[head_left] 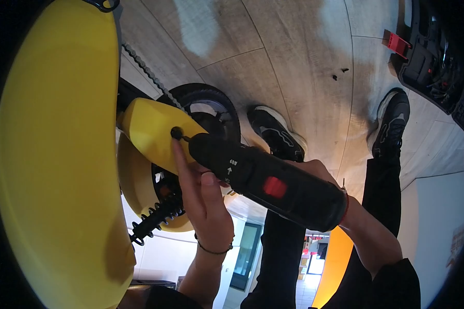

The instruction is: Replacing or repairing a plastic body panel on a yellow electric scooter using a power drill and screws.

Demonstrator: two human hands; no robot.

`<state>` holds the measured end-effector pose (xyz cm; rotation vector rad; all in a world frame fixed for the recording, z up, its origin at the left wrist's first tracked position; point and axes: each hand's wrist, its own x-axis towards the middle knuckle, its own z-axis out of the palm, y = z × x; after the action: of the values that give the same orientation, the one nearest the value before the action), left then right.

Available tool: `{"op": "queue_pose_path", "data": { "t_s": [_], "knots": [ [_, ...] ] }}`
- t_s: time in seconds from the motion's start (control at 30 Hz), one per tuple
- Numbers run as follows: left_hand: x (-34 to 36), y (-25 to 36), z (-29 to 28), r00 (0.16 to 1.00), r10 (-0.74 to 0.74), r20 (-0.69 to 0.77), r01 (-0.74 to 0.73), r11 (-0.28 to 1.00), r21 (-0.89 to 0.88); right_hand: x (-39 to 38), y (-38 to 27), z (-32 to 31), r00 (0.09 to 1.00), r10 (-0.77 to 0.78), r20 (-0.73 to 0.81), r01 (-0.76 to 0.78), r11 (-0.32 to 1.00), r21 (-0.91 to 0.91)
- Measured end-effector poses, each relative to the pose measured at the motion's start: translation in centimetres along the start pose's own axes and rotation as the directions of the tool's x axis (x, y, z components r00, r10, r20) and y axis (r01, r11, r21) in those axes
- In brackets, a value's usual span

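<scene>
My right hand (314, 169) is closed round the handle of a black power screwdriver (252, 170) with a red switch; the tool's body covers most of the fingers. Its bit meets a round black fastener (177, 133) on a small yellow cover (150, 121). My left hand (203, 201) rests against that cover, index finger stretched out and its tip at the fastener. The left thumb points up just beside the screwdriver's front, apart from the index finger. The left hand's remaining fingers are mostly hidden behind the tool.
A large yellow body panel (62, 154) fills the left. Near the cover are a chain (147, 69), a black wheel (229, 105) and a coil-spring shock absorber (157, 216). Two small dark pieces (335, 78) lie on the wood floor. An open black tool case (428, 77) stands at right.
</scene>
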<state>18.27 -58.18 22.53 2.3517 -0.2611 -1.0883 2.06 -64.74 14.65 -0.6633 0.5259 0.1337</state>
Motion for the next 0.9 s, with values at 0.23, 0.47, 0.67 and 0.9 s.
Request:
{"op": "queue_pose_path", "data": {
  "t_s": [0.23,0.47,0.67,0.9],
  "knots": [
    [-0.1,0.5,1.0,0.999,-0.04,-0.004,0.04,0.999,-0.017,-0.7,-1.0,0.7,0.98,-0.008,-0.199,0.007,1.0,-0.003],
    [0.0,0.2,1.6,1.0,-0.016,-0.003,0.016,0.996,-0.092,-0.5,-1.3,-0.3,0.988,-0.098,-0.122,0.07,0.974,-0.215],
    [0.1,-0.3,1.0,0.998,-0.028,-0.055,0.022,0.994,-0.107,0.4,-2.1,-0.8,0.989,0.141,-0.048,-0.145,0.986,-0.079],
    [0.4,0.0,1.5,0.996,-0.026,-0.086,0.015,0.991,-0.134,0.6,-0.9,-1.0,0.994,0.099,-0.053,-0.105,0.987,-0.118]
  ]
}}
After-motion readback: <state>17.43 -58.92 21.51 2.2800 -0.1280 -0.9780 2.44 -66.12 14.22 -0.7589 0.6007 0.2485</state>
